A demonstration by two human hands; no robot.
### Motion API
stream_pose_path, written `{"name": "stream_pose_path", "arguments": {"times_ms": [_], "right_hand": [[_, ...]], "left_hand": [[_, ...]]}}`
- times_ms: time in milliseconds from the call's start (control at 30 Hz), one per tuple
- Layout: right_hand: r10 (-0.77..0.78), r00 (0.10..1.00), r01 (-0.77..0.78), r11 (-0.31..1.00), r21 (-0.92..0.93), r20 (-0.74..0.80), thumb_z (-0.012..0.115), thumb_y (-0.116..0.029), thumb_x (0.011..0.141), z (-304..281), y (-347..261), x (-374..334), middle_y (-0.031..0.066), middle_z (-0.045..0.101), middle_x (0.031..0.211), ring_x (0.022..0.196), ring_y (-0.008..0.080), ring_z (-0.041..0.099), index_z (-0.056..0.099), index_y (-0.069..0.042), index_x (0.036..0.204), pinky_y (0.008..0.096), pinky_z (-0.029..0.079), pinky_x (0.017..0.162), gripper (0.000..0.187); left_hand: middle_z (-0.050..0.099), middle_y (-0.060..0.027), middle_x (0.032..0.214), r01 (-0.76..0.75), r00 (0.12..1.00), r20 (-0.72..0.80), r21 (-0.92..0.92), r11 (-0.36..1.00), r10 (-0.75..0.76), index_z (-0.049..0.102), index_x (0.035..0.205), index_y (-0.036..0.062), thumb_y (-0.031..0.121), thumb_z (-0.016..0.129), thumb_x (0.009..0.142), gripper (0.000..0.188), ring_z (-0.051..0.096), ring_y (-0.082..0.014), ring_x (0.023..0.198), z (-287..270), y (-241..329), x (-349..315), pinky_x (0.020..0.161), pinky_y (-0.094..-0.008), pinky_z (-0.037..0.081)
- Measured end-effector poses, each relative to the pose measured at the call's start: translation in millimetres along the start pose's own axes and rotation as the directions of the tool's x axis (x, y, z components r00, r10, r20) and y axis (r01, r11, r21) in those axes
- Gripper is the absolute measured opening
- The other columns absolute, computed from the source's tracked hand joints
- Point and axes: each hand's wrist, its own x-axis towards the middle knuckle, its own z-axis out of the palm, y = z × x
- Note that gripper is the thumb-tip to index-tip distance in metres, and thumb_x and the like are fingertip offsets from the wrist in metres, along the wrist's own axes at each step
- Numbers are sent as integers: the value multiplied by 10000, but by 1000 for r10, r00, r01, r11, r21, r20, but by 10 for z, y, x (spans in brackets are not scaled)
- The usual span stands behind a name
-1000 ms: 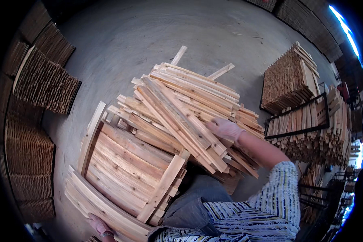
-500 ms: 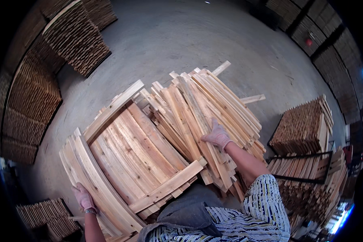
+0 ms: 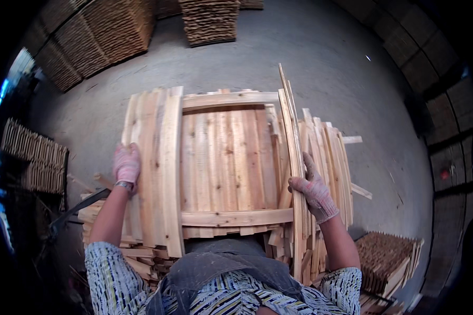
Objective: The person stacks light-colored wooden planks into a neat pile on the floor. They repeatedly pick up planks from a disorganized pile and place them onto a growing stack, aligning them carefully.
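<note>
1. I'm watching a few long, narrow, pale wooden slats (image 3: 290, 137) running lengthwise along the panel's right side; they look turned on edge, I'd judge so that one hand can span them.
2. The right hand, in a pinkish knit glove (image 3: 314, 190), is closed on those slats, thumb towards the panel, near mid-length, probably for balance.
3. Beside them lies the flat, rectangular panel of pale, knotted wooden boards (image 3: 223, 163), with two pale wooden crosspieces (image 3: 236, 218) spanning its far and near ends.
4. Over on its left, a row of long, pale wooden planks (image 3: 151, 173) lies parallel.
5. The left hand, gloved alike (image 3: 126, 164), rests at that row's outer edge, perhaps steadying it; I can't tell whether it grips.
6. Further right, loose pale slats (image 3: 335, 157) fan out in a pile above the grey floor (image 3: 310, 52).
</note>
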Motion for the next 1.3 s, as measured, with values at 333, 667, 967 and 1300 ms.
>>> {"name": "stream_pose_path", "arguments": {"times_ms": [333,667,967,1300], "right_hand": [[40,999,-20,474,-880,-1,723,-484,857,1508,-219,594,304,464,1458,1304,385,536,105,-46,1595,398,419,1098,1058],[-220,975,158,742,-652,-14,810,-415,760,1088,-276,744,244,610,1278,1146,329,631,133,-29,1580,367,505,982,1131],[-159,986,1,268,-963,-44,774,-356,788,2293,-571,1032,241,636,1215,1123,363,657,225,-63,1531,444,522,988,970],[39,999,-42,403,-914,-29,715,-276,813,2218,-612,1013,266,606,1277,1155,397,637,284,-45,1484,432,532,969,831]], "left_hand": [[512,-239,1414,146,970,199,-10,989,-142,392,1442,20,558,419,968,718,559,-397,1257,-484,335,-209,1025,-518,458],[536,-199,1394,180,956,251,-85,980,-153,421,1382,50,564,448,965,662,555,-347,1274,-562,378,-230,1010,-505,468],[542,-185,1391,174,961,226,-50,983,-159,425,1385,53,556,463,961,659,558,-331,1269,-582,372,-242,1016,-490,459],[568,-183,1360,175,960,240,-103,979,-146,427,1379,53,557,497,943,670,572,-326,1248,-594,347,-246,998,-491,467]]}}
